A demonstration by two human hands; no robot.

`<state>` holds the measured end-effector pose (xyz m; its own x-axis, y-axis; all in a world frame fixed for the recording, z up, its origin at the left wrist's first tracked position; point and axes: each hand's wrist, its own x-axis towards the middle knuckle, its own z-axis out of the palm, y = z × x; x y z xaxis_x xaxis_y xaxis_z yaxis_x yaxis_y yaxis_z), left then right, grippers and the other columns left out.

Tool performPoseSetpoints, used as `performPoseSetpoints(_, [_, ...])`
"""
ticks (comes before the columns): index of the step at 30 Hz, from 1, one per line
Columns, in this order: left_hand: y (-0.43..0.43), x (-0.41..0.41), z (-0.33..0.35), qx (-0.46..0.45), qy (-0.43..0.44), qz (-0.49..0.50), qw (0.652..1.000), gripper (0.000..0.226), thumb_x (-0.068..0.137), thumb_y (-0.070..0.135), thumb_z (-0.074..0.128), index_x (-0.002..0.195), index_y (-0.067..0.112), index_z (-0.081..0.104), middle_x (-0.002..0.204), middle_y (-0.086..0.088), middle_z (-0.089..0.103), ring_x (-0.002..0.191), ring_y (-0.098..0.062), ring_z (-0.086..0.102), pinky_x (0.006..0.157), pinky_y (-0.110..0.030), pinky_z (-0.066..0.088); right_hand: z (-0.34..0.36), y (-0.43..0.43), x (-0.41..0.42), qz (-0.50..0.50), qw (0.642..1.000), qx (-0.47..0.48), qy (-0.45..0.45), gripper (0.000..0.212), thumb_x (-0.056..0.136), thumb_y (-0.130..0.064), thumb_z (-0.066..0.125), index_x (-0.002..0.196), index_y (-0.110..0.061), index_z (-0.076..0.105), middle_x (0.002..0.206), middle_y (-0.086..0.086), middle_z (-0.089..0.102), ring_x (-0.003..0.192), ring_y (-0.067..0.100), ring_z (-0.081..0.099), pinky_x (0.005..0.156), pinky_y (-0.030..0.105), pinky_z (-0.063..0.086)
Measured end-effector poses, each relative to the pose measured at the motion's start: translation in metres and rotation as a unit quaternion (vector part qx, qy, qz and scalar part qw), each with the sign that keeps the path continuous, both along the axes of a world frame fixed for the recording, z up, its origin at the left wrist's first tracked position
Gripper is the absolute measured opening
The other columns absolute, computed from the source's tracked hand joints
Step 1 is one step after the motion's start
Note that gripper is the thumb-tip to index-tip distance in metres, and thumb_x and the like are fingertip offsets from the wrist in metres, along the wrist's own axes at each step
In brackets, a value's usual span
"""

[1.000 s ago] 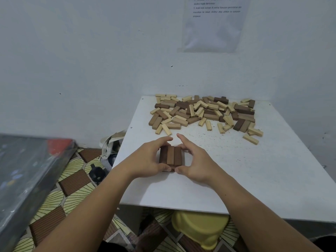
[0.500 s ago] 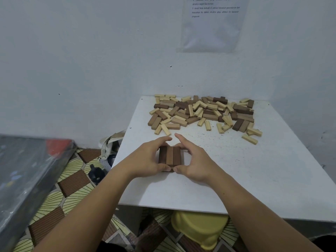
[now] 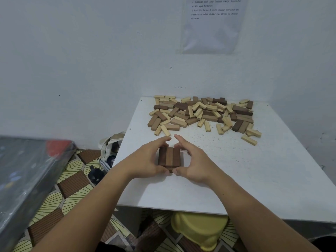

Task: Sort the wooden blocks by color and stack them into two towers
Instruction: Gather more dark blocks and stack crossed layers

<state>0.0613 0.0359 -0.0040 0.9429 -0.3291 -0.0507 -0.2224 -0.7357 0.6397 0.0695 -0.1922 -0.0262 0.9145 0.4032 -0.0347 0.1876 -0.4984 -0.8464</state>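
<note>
Both hands, left hand [image 3: 145, 159] and right hand [image 3: 195, 161], are still squeezing the dark stack [image 3: 169, 157] square; nothing shifting, loose pile [image 3: 201, 113] at twelve o'clock waiting.

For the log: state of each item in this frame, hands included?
Brown stack: three blocks side by side on top, a lower layer just visible.
Left hand: cupped against the stack's left side.
Right hand: cupped against its right side.
Block pile: loose, colours mixed, unsorted.
Table: holds both.
</note>
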Motion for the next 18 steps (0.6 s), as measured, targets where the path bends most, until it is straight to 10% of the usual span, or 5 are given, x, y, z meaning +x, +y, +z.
performPoseSetpoints(18, [0.0035,-0.0012,0.0008,0.015,0.011,0.004,1.0,0.101,0.075,0.037,0.089,0.157,0.04,0.03,0.145,0.011,0.051,0.134,-0.008,0.046,0.12,-0.038,0.035,0.0017,0.0017,0.0003,0.003,1.0,0.0,0.013,0.106,0.078,-0.015,0.084,0.155,-0.054,0.023,0.139,-0.015,0.053,0.139,0.008,0.043,0.089,0.013,0.039])
